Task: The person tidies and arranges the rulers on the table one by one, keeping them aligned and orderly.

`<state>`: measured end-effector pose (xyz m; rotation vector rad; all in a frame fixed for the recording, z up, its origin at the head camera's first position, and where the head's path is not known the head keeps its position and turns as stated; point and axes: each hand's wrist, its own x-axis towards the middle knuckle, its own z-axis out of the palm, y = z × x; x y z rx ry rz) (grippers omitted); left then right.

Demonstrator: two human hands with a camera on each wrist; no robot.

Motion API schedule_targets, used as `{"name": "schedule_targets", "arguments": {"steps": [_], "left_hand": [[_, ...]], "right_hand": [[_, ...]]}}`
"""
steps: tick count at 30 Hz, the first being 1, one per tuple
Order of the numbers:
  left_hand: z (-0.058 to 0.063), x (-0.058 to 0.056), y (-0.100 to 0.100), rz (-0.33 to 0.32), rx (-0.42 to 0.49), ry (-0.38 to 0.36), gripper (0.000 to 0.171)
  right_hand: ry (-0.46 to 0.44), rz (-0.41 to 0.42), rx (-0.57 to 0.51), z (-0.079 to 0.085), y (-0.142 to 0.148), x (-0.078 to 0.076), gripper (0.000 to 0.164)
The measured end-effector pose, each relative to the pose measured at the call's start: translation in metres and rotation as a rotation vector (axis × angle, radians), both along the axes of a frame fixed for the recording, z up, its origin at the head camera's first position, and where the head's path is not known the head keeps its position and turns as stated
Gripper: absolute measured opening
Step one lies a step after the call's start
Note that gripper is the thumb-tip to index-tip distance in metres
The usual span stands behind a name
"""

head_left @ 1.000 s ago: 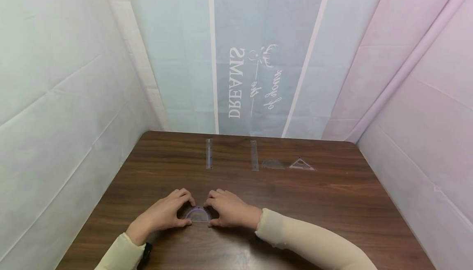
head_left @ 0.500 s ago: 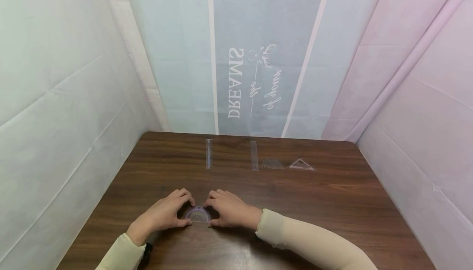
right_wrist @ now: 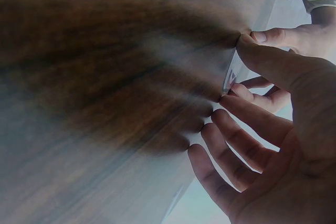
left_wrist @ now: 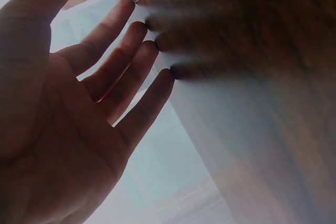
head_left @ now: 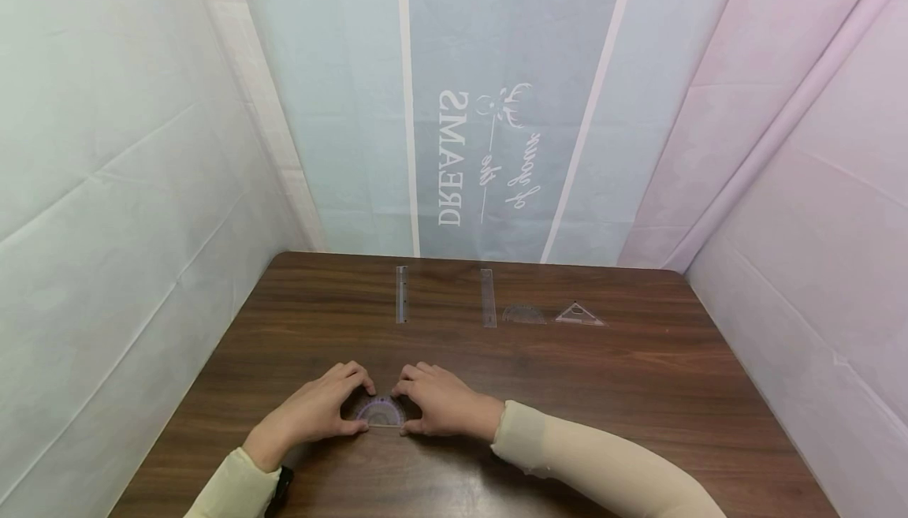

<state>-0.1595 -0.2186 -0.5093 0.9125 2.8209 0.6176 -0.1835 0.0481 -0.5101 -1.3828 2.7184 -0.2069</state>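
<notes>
On wooden table (head_left: 638, 392), left hand (head_left: 319, 405) and right hand (head_left: 445, 404) grip purple-marked protractor (head_left: 383, 412) from either side; rulers (head_left: 489, 298) beyond.

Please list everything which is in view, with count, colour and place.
Table: 1, dark brown, lower half.
Purple protractor: 1, clear and purple, nearer side.
Triangle: 1, clear, far side, rightmost.
Far protractor: 1, clear, left of triangle.
Rulers: 2, clear, farther left.
Backdrop: 1, mostly pale blue, white lettering, behind table.
Side sheets: 2, pale, left and right.
Sleeves: 2, cream, bottom.
Wrist device: 1, dark, beside left sleeve.
Left hand: 1, bare, purple protractor's left end.
Right hand: 1, bare, its right end.
</notes>
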Motion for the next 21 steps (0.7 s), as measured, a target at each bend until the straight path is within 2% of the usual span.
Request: {"name": "schedule_targets", "arguments": {"steps": [10, 16, 21], "left_hand": [[0.006, -0.004, 0.004, 0.012, 0.004, -0.052, 0.044], [0.008, -0.013, 0.007, 0.015, -0.005, -0.058, 0.045], [0.008, -0.023, 0.013, 0.023, -0.029, -0.041, 0.047]], "right_hand": [[0.002, 0.015, -0.031, -0.003, 0.004, -0.001, 0.055], [-0.079, -0.004, -0.064, 0.002, 0.011, -0.004, 0.055], [-0.084, -0.030, -0.097, 0.002, 0.023, -0.011, 0.051]]}}
